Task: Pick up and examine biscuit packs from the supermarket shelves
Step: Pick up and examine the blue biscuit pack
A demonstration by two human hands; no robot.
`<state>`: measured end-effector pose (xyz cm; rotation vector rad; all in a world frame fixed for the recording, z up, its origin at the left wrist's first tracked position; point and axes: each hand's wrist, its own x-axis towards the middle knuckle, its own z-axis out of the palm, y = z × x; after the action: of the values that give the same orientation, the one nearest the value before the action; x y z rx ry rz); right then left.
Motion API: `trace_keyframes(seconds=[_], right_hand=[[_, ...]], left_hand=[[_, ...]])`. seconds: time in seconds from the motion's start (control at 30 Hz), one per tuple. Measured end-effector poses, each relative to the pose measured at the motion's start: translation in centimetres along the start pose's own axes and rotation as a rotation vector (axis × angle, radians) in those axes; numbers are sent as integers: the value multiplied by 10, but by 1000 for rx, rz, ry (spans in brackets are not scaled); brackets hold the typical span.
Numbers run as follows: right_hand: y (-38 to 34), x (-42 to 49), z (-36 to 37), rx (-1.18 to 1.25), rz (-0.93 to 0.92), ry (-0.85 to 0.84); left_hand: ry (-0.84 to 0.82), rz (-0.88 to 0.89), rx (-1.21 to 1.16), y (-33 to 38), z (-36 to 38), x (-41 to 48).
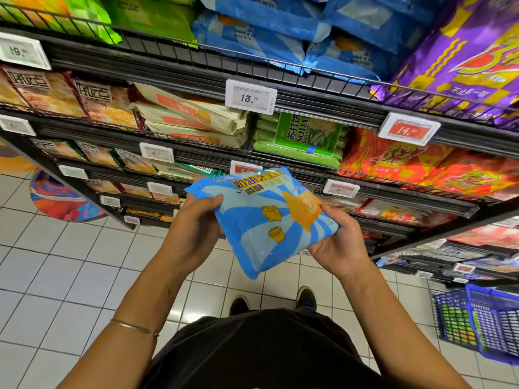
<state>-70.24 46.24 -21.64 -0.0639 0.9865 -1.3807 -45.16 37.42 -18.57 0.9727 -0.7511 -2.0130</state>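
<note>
Black shirt (252, 360) lowest; left hand (193, 228) and right hand (339, 245) fingers clamped on flat glossy blue biscuit pack (266, 223), probably plastic film; wire shelves (309, 98), white tiled floor (56, 276).

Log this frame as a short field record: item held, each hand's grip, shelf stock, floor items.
held item: blue plastic biscuit pack with yellow lettering, front facing up, clear of the shelves
left hand: grips the pack's left edge, thumb on the front
right hand: grips the pack's right edge
shelf stock: similar blue packs on the upper black wire shelf; green soda biscuit pack one shelf lower
price tag: white tag reading 13.70 on that upper shelf's rail
floor: blue plastic basket at the person's right
</note>
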Motion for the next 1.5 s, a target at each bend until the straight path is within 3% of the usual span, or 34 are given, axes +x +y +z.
trace_keyframes(seconds=[0.13, 0.23, 0.53, 0.7, 0.93, 1.27, 1.5], right_hand=[[-5, -2, 1, 5, -46, -18], [-8, -3, 2, 43, -49, -33], [-2, -8, 6, 59, 34, -157], [-1, -6, 7, 27, 53, -203], [-2, 0, 8, -173, 104, -107], [-3, -2, 29, -366, -48, -92], [-5, -4, 34, -333, -177, -31]], left_hand=[[46, -64, 3, -4, 0, 0], [169, -102, -33, -6, -2, 3], [343, -37, -3, -7, -13, 11], [358, 7, -11, -5, -15, 15], [354, 21, 38, -10, -18, 13], [344, -46, 43, -10, -27, 17], [329, -38, 68, -8, -29, 18]])
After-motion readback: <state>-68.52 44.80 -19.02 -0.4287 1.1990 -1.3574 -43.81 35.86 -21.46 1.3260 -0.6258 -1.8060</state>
